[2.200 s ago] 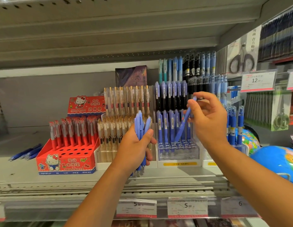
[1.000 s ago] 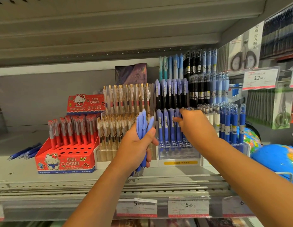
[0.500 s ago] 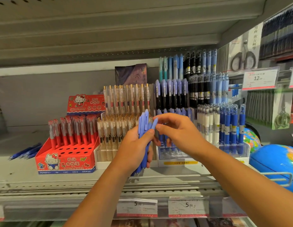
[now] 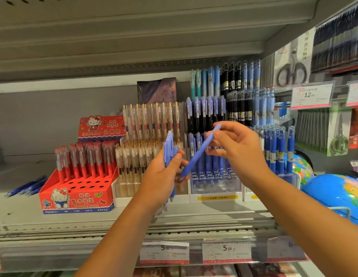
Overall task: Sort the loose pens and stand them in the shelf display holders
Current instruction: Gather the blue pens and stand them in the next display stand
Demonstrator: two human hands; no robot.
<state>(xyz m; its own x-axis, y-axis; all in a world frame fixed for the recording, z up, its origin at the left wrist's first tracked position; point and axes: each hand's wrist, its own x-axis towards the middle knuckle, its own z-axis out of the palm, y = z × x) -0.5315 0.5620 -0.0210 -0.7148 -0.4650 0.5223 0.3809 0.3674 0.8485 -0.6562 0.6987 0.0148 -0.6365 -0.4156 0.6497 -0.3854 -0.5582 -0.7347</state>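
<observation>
- Pens of this kind, slim plastic barrels with a matte blue finish, look light, stiff and not very slippery. A pinch near the clip end probably gives the best control for steering the tip into a socket.
- The right hand (image 4: 240,148) pinches a single blue pen (image 4: 198,154) near its upper end between thumb and fingertips, with the other fingers loosely curled.
- That pen hangs in the air in front of the clear holder (image 4: 214,188) of blue pens on the shelf (image 4: 134,216). Its long axis slants from upper right to lower left, tip down-left and close to the left hand (image 4: 164,176) — whether it touches, I cannot tell.
- The left hand wraps its fingers round the middle of a bundle of pens (image 4: 169,148) of the same kind. The bundle is near upright, clip ends up, tips poking out below the hand.
- To stand in a socket, the single pen likely needs turning upright, tip downward.
- Loose pens (image 4: 26,186) lie flat at the far left of the shelf — not yet sorted.
</observation>
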